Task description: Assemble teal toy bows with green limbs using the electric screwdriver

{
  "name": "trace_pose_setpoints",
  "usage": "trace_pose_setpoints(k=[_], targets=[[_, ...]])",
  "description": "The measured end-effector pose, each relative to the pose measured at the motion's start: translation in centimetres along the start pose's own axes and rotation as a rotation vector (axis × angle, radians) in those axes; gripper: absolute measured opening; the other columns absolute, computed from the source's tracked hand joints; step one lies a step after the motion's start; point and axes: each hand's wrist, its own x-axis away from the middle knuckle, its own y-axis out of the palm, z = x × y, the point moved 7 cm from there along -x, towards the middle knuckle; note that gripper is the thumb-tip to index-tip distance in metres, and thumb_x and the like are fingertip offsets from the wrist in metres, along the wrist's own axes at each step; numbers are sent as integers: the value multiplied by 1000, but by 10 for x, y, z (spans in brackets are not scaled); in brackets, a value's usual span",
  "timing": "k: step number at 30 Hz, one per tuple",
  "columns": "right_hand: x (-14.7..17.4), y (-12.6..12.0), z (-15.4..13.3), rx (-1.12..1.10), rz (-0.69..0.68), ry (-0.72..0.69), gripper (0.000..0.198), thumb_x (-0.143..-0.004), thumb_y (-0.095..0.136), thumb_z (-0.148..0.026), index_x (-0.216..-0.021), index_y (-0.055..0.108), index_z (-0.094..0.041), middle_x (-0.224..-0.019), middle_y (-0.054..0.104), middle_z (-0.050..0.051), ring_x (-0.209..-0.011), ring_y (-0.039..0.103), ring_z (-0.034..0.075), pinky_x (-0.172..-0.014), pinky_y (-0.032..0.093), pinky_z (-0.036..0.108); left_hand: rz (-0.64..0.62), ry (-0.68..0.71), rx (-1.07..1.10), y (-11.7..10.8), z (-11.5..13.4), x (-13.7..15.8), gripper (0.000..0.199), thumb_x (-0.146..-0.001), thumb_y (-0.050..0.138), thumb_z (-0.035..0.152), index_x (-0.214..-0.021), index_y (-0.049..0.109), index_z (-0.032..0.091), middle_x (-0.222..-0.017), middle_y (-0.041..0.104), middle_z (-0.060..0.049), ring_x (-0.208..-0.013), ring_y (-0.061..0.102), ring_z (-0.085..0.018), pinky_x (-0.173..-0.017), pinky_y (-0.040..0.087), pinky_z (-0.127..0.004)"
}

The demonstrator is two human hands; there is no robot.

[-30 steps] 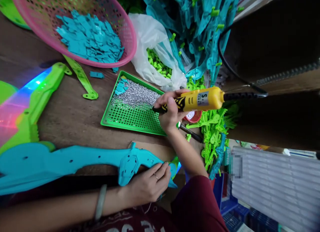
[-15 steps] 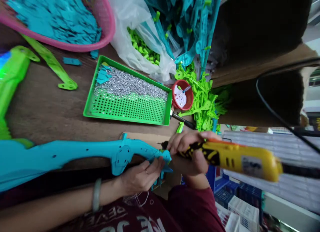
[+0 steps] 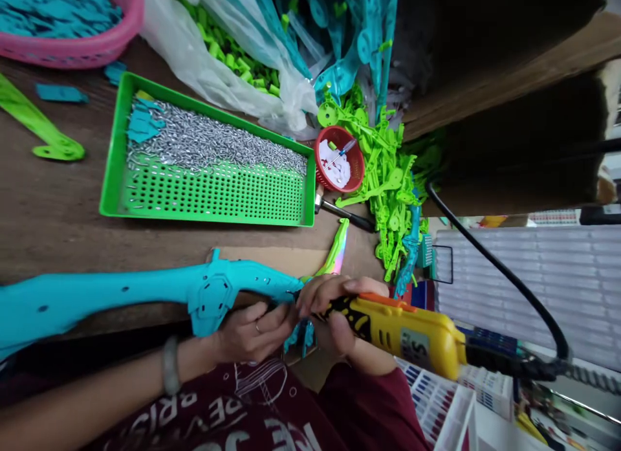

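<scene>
While right grip [image 3: 334, 308] encircles screwdriver [image 3: 427, 338], blue piece [image 3: 160, 286] touching left grip [image 3: 257, 331]

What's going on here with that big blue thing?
A person's right hand grips a yellow corded tool, its tip close to one end of a long blue plastic piece. The left hand holds that end. Beyond it, a green tray holds many small metal pieces.

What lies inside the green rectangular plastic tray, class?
Silver metal screw-like pieces heap along the far side of the tray, with teal plastic pieces and a yellow bit at the far left corner. Nearer, the holed floor shows; whatever lies beneath the heap is covered.
</scene>
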Motion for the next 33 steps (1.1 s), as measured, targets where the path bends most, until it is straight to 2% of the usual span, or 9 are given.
trace_pose_setpoints(k=[3,7,13,15,17,19,20,24,33], targets=[[-4,7,-6,-61,-2,-223,33,-85,57,-30,-116,46,-33,-63,47,-8,-43,52,12,-38,46,23,4,-10,13,0,-1,0,25,-94,49,11,-84,72,17,-90,72,-1,-90,63,-13,-68,40,-31],[-13,19,-3,-25,-166,-264,32,-84,59,-26,-115,49,-28,-59,49,-8,-41,54,12,-38,49,23,9,-12,20,-1,-3,-1,28,-95,49,11,-77,69,18,-81,69,0,-87,62,-12,-66,38,-31],[-40,26,-17,-76,-427,-289,23,-88,61,-40,-102,49,-28,-48,49,-13,-34,53,10,-38,50,20,23,-68,18,1,-6,-9,24,-96,48,12,-91,70,19,-100,74,-1,-97,63,-14,-79,46,-30],[-72,28,-12,-40,-361,-224,24,-89,58,-45,-106,45,-32,-49,46,-14,-34,51,9,-36,48,20,-55,-54,-2,9,-6,-15,18,-96,52,16,-94,69,18,-111,73,-5,-110,63,-18,-89,49,-33],[-111,29,1,-17,-187,-215,28,-88,57,-51,-105,40,-36,-52,40,-14,-34,46,9,-35,44,20,-139,-10,-43,17,-4,-20,14,-95,55,22,-95,68,16,-121,71,-9,-120,61,-25,-95,50,-38],[-146,29,21,-30,54,-257,33,-86,57,-53,-105,37,-35,-56,37,-12,-37,44,9,-36,42,21,-155,12,-76,19,-3,-23,15,-95,57,26,-94,67,15,-123,70,-11,-121,62,-27,-96,51,-40],[-159,34,34,-21,97,-257,34,-87,55,-54,-106,35,-34,-58,35,-12,-38,44,9,-38,42,22,-146,12,-82,19,-3,-24,15,-95,57,27,-94,66,16,-122,71,-11,-120,63,-27,-96,51,-40],[-184,51,76,45,112,-196,42,-86,53,-60,-109,34,-31,-61,35,-10,-43,46,11,-47,47,28,-117,-8,-73,18,-3,-25,14,-95,58,27,-92,66,16,-121,72,-10,-119,64,-26,-96,51,-39],[-181,54,87,48,70,-228,42,-89,51,-61,-115,34,-32,-65,38,-10,-43,45,9,-47,43,27,-153,0,-87,23,-7,-26,18,-97,54,25,-103,69,17,-115,72,-7,-115,63,-23,-94,50,-37]])
